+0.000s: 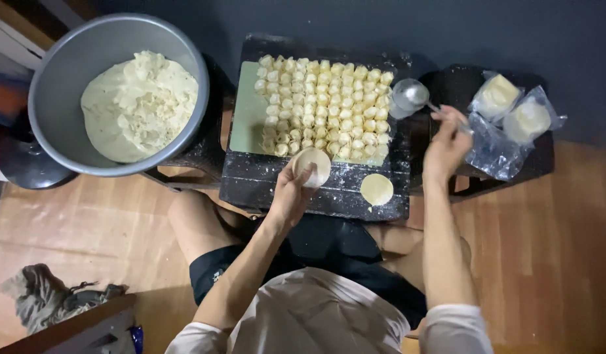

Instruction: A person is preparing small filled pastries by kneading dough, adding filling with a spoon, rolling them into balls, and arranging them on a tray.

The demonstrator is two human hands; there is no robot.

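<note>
Wrapper (314, 165), a thin, soft, floury round, lies in my left hand (291, 193), fingers cupped under it above the dark worktop (263, 180). I judge it light and easily torn, best held by the rim. My right hand (447, 141) is closed on a spoon (413, 96) handle. Rows of small, pale, folded dumplings (326, 108) fill the board; a grey bowl (54, 85) holds lumpy filling.

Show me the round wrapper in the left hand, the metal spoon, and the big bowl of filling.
Round wrapper (314, 165), head view: middle of the disc.
Metal spoon (411, 95), head view: its bowl.
Big bowl of filling (60, 72), head view: bare inner wall.
</note>
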